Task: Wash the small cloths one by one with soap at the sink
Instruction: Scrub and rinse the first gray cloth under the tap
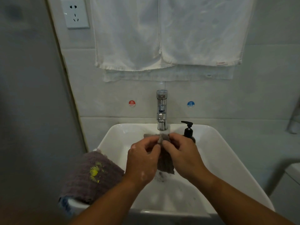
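As the left hand and right hand pinch its upper edge over the sink, the cloth hangs limp: soft, light, probably soap-slick; best gripped by bunched folds.

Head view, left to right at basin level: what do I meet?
Stained purple cloth on the left rim of the sink → left hand → small grey cloth → right hand. Soap pump bottle overlaps the right hand, so omitted.

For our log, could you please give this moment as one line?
left hand: grips grey cloth | right hand: grips grey cloth | place: over sink
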The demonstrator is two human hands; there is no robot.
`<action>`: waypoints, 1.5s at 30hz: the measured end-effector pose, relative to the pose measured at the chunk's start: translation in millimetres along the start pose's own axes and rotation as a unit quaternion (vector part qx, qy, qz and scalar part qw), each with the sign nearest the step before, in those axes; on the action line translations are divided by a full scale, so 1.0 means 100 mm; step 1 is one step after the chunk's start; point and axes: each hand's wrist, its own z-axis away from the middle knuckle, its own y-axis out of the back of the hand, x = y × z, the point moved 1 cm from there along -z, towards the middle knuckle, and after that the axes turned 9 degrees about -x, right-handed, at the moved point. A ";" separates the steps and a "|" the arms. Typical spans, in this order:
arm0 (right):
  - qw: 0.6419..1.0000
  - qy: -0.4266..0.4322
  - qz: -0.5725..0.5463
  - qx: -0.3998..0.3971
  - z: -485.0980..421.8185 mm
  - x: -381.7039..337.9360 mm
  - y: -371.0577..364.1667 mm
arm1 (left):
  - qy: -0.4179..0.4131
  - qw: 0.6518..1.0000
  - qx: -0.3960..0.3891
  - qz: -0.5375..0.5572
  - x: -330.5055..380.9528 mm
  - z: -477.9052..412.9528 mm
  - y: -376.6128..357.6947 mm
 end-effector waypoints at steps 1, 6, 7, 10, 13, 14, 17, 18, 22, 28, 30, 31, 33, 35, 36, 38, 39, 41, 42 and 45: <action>1.000 0.002 -0.022 -0.016 0.01 0.00 0.00 | 0.009 1.000 -0.022 0.007 0.00 -0.01 0.00; 0.998 -0.015 -0.066 0.007 0.02 0.04 0.14 | 0.003 0.999 0.013 -0.043 0.00 -0.04 0.16; 0.994 -0.019 -0.105 0.008 0.02 0.05 0.18 | 0.006 0.997 0.044 -0.070 -0.04 -0.07 0.22; 0.978 -0.025 -0.207 -0.010 0.04 0.06 0.28 | 0.116 0.992 -0.024 0.040 -0.13 -0.10 0.27; 0.960 -0.043 -0.274 -0.035 0.04 0.06 0.28 | 0.163 0.963 -0.104 0.186 -0.13 -0.04 0.15; 0.957 -0.046 -0.284 -0.036 0.04 0.06 0.27 | 0.165 0.961 -0.098 0.197 -0.11 -0.03 0.10; 0.978 -0.048 -0.204 0.005 0.04 0.06 0.27 | 0.156 0.965 -0.022 0.210 -0.06 -0.05 -0.01; 0.990 -0.040 -0.133 0.029 0.05 0.06 0.28 | 0.147 0.969 -0.002 0.198 -0.05 -0.06 -0.05; 0.992 0.010 0.053 0.117 0.11 0.07 0.27 | 0.071 0.996 0.048 0.022 0.06 -0.04 -0.16; 0.989 -0.006 0.083 0.123 0.15 0.09 0.51 | 0.059 0.997 0.054 -0.009 0.18 -0.01 -0.28; 0.990 -0.048 0.090 0.097 0.23 0.15 0.67 | 0.091 0.996 0.014 0.013 0.23 0.01 -0.40; 0.988 -0.063 0.105 0.089 0.27 0.18 0.77 | 0.098 0.995 -0.002 0.003 0.27 0.02 -0.48; 0.983 -0.071 0.138 0.097 0.32 0.20 1.03 | 0.093 0.995 -0.021 -0.015 0.35 0.00 -0.66; 0.980 -0.074 0.149 0.110 0.32 0.24 1.33 | 0.095 0.995 -0.029 0.001 0.43 -0.09 -0.90; 0.979 -0.081 0.151 0.114 0.30 0.30 1.48 | 0.104 0.994 -0.035 0.010 0.44 -0.16 -1.05; 0.976 -0.109 0.145 0.120 0.24 0.50 1.71 | 0.131 0.990 -0.055 0.004 0.45 -0.31 -1.34; 0.974 -0.126 0.142 0.124 0.21 0.64 1.80 | 0.142 0.988 -0.067 -0.005 0.42 -0.38 -1.49; 0.969 -0.161 0.132 0.130 0.17 0.93 1.91 | 0.169 0.981 -0.091 -0.017 0.32 -0.49 -1.75; 0.968 -0.177 0.120 0.130 0.15 1.07 1.95 | 0.184 0.977 -0.101 -0.023 0.25 -0.53 -1.86; 0.966 -0.221 0.048 0.123 0.05 1.45 1.97 | 0.212 0.970 -0.105 -0.047 0.09 -0.69 -2.10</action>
